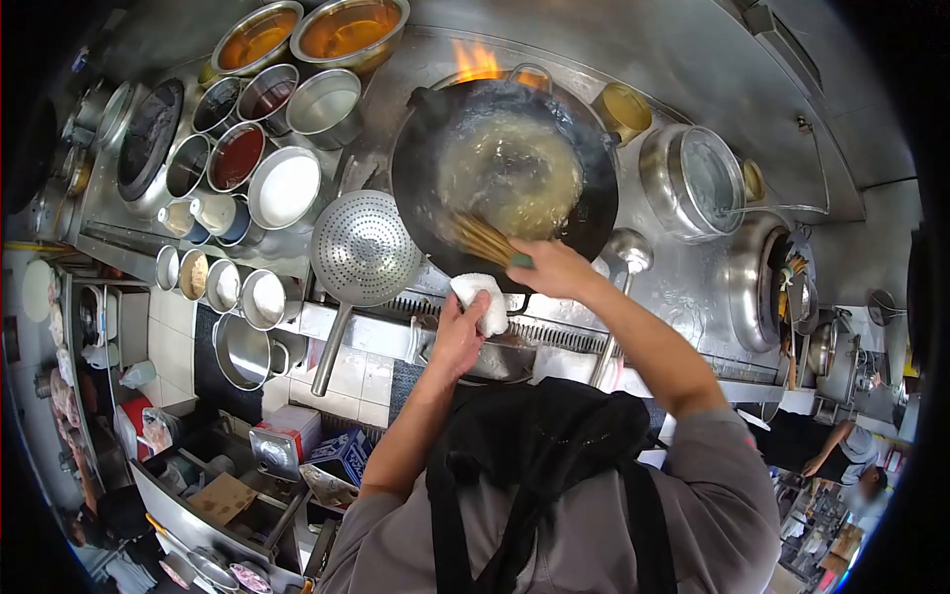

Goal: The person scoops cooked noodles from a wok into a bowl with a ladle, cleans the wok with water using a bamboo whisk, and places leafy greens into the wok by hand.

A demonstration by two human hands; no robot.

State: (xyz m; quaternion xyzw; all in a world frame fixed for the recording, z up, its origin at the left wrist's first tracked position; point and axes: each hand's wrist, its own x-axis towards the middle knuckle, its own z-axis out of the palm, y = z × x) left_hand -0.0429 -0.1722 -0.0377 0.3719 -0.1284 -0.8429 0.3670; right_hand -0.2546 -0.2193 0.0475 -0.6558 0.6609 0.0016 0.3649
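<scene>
A large black wok (597, 203) sits over the burner, with cloudy, swirling liquid (515, 163) in its bowl. My right hand (556, 269) is closed around the bound end of a bamboo wok brush (483, 240), whose bristles reach into the liquid at the near side. At the wok's near rim, my left hand (457, 337) grips a folded white cloth (483, 295). Whether the cloth also wraps a wok handle is hidden.
Flames (477, 61) rise behind the wok. A perforated strainer (365, 247) lies to its left, a ladle (630, 249) to its right. Seasoning pots (285, 188) and oil bowls (351, 35) crowd the left; a steel pot (711, 183) stands right. Another person (841, 450) is at far right.
</scene>
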